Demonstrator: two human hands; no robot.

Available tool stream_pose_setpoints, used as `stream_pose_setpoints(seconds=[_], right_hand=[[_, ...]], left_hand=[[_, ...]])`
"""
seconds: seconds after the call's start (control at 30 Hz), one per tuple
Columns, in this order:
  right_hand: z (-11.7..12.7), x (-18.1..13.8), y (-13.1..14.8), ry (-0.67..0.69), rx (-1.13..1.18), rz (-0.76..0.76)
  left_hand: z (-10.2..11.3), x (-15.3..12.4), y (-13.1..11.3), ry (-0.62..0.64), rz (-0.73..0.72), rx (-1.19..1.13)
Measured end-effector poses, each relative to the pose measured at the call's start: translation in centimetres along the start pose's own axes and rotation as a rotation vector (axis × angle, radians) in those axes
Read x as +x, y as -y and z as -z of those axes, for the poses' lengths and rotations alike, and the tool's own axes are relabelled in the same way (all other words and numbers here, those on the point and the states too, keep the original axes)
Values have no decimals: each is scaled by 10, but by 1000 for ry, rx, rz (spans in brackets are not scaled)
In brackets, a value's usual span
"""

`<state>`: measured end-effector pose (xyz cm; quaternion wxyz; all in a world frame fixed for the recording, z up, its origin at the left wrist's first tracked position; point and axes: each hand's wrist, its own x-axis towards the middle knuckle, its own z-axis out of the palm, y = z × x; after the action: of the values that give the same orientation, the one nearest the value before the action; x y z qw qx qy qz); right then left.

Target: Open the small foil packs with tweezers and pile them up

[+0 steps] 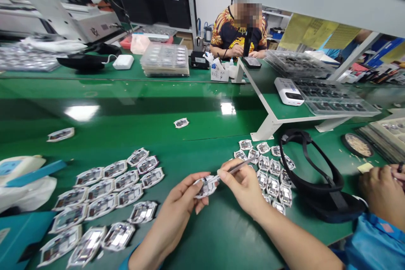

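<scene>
My left hand (180, 202) pinches a small white-rimmed electronic part (206, 186) above the green mat. My right hand (242, 183) grips thin metal tweezers (242, 166), whose tip rests on that part. To the left, several matching parts (104, 200) lie in rows on the mat. A second cluster of the same parts (272, 175) sits just right of my right hand.
Green bench (202, 135) with two stray parts (181, 122). A black head strap (311, 173) lies at the right. A white raised shelf (272, 112) carries clear trays (332, 97). A co-worker's hand (381, 192) is at far right; another person (237, 29) sits opposite.
</scene>
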<state>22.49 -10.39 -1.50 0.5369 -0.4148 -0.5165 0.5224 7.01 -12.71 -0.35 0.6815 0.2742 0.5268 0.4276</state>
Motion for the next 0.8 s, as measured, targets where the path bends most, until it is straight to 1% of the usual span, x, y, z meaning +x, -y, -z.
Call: stream_pose_setpoints(seconds=[0.13, 0.2, 0.43, 0.57, 0.63, 0.8], right_hand=[[0, -3, -4, -27, -121, 123], [1, -4, -5, -21, -151, 157], [1, -3, -5, 2, -99, 141], [1, -4, -3, 35, -103, 164], [1, -3, -2, 29, -79, 128], [-1, 0, -1, -84, -3, -22]], left_hand=[[-2, -2, -1, -2, 27, -70], [-2, -2, -1, 8, 23, -83], [0, -2, 0, 49, 43, -115], [0, -2, -2, 48, 38, -67], [0, -1, -2, 44, -5, 9], [2, 1, 1, 9, -165, 224]])
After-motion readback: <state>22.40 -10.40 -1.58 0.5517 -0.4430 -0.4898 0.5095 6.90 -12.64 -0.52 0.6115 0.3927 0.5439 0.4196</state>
